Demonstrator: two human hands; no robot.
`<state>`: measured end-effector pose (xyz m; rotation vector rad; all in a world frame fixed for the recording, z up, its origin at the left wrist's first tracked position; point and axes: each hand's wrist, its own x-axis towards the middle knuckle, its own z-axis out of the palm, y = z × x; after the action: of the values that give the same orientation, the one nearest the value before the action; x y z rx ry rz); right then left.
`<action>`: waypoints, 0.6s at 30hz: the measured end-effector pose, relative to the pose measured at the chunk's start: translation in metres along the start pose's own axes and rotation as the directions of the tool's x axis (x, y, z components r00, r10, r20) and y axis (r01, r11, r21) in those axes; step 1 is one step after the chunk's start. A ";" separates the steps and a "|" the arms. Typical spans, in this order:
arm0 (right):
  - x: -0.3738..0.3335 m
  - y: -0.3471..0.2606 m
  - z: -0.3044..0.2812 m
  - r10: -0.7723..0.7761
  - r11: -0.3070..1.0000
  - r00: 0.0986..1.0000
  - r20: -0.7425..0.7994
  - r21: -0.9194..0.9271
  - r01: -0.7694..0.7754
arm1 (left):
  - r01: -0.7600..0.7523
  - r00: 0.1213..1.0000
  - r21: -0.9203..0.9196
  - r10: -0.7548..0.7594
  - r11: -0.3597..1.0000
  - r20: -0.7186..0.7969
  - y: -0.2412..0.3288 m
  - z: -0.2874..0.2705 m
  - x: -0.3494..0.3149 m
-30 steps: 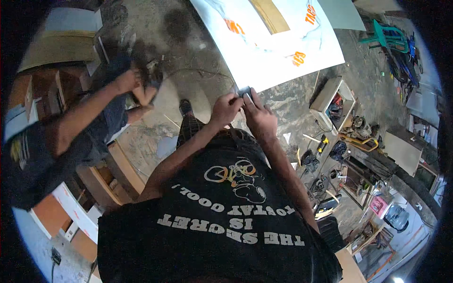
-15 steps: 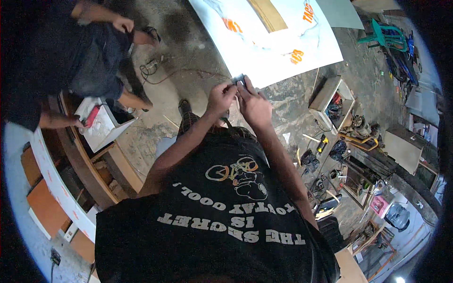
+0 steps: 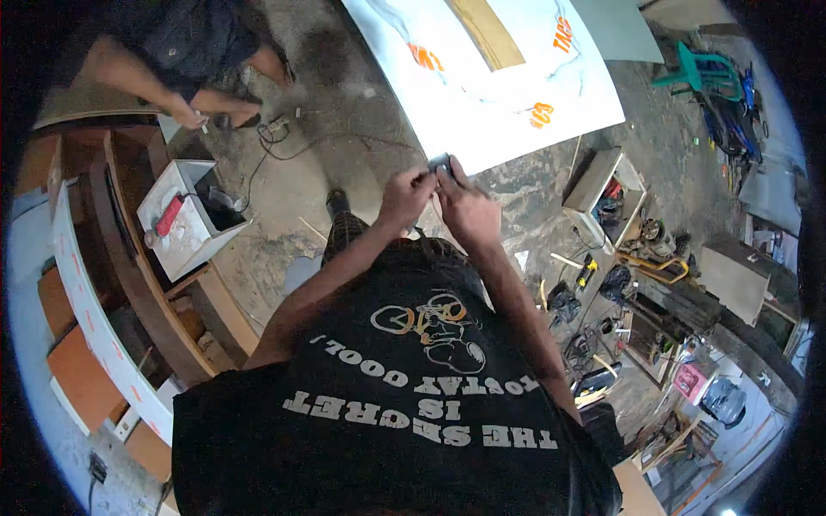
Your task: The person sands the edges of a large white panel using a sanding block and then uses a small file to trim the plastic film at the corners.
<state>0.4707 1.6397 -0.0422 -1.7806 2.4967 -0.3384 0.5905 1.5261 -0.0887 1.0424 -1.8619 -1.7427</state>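
Note:
In front of my body, both hands come together at the near corner of a large white sheet point(image 3: 499, 103) with orange print. My right hand point(image 3: 469, 211) is closed around a small dark grey object point(image 3: 440, 162), whose kind I cannot make out. Beside it, my left hand point(image 3: 408, 202) has its fingers pinched together at the object's near left side. Whatever the left fingertips grip is hidden. A brown strip point(image 3: 487, 34) lies on the sheet's far part.
At the left, a white box point(image 3: 176, 245) carries a red-handled tool point(image 3: 169, 215). A co-worker's hand point(image 3: 189, 114) is beyond it. A cable point(image 3: 318, 138) crosses the floor. To the right are an open drawer-like box point(image 3: 594, 193), a yellow-black tool point(image 3: 588, 270) and a green chair point(image 3: 701, 70).
The co-worker has moved away from the white box, and their hand has left the red-handled tool. My hands and the small object have shifted slightly toward me.

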 end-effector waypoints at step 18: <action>0.026 0.004 -0.011 0.067 0.994 0.978 0.197 0.073 -0.083 | -0.013 0.999 0.016 0.012 1.000 0.030 0.002 -0.009 0.024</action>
<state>0.4562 1.6180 -0.0298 -1.6007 2.3719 -0.2439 0.5814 1.5024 -0.0901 1.0140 -1.8999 -1.7483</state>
